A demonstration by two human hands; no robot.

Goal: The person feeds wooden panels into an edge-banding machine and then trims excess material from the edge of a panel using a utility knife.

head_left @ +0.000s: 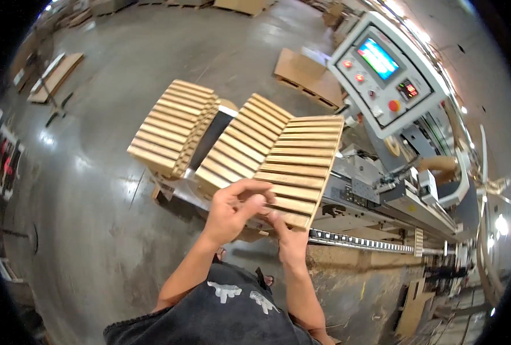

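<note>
A light wooden panel with dark grooves across it is tilted up in front of me. Its near edge rests in my right hand, thumb at the near left corner and the other fingers hidden behind it. Over that same corner, my left hand is closed, its fingers curled in toward the thumb. Whatever the left fingertips may pinch is too small to make out. Just left of the tilted panel lies a stack of similar grooved panels, partly covered by it. A second grooved stack sits farther left.
To the right stands a long machine with a chain conveyor along its near side. Its grey control box with a lit screen hangs at upper right. Beyond the stacks, a brown board lies on a pallet; more boards lie far left.
</note>
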